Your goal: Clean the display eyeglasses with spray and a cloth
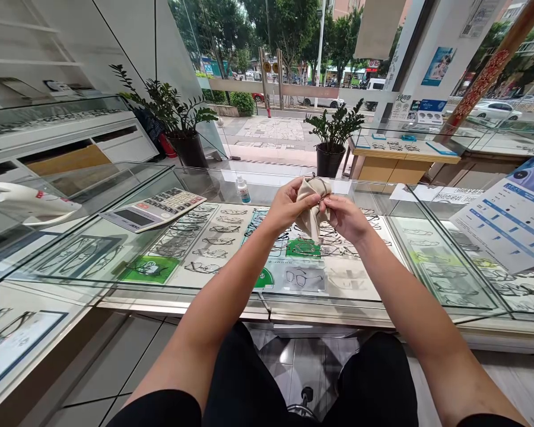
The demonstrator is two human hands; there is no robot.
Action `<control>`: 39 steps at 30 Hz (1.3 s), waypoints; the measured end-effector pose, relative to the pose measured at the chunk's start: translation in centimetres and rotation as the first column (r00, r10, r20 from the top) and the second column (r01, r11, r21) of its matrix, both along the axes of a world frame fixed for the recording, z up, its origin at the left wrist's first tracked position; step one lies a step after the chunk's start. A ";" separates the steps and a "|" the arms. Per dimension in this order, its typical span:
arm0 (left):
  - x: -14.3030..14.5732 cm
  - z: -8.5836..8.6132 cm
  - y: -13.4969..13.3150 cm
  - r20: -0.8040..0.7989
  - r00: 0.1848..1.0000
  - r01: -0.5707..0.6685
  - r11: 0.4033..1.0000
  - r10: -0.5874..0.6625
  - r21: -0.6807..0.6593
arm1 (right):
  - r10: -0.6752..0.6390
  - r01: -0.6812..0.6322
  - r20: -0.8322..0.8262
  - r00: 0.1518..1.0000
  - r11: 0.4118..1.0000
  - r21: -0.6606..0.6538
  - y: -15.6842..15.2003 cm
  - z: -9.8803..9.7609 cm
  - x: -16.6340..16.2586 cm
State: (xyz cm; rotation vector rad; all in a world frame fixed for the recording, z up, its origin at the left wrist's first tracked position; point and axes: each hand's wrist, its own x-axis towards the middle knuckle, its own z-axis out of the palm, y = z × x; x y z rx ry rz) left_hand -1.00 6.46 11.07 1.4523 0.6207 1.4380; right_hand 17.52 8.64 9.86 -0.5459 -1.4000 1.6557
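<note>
Both my hands are raised over the glass counter [231,299], close together. My left hand [289,204] is closed on a beige cloth [312,193], which bunches up between the hands and hangs down below them. My right hand [342,214] pinches at the cloth's right side, on what looks like a thin dark-rimmed pair of glasses [324,182]. Most of the glasses is covered by cloth and fingers. Under the counter glass lie rows of eyeglass frames [218,241], some partly hidden by my forearms.
A large calculator [153,209] and a small spray bottle [242,191] stand on the counter left of my hands. A white device [26,201] is at far left, a printed sign [507,222] at right. Potted plants [330,157] stand beyond the counter.
</note>
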 end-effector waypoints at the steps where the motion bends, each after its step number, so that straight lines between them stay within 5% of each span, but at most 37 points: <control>1: 0.1 0.1 -0.1 0.001 1.000 -0.003 1.000 0.003 0.000 | 0.005 -0.005 -0.006 1.000 1.000 -0.004 0.0 0.0 0.0; 15: 0.6 -0.9 0.2 0.046 0.984 -0.174 0.985 0.174 0.000 | 0.056 -0.063 0.071 0.996 0.994 0.093 -0.5 -0.3 -0.8; 25: 0.1 -0.8 0.9 0.072 0.997 -0.010 1.000 0.012 -0.024 | -0.061 0.060 0.023 0.998 0.996 0.066 0.2 0.2 0.2; 39: 1.1 -0.9 0.4 0.120 0.952 -0.285 0.958 0.281 0.017 | -0.024 0.009 0.073 0.997 0.981 0.194 -0.4 -0.5 -0.8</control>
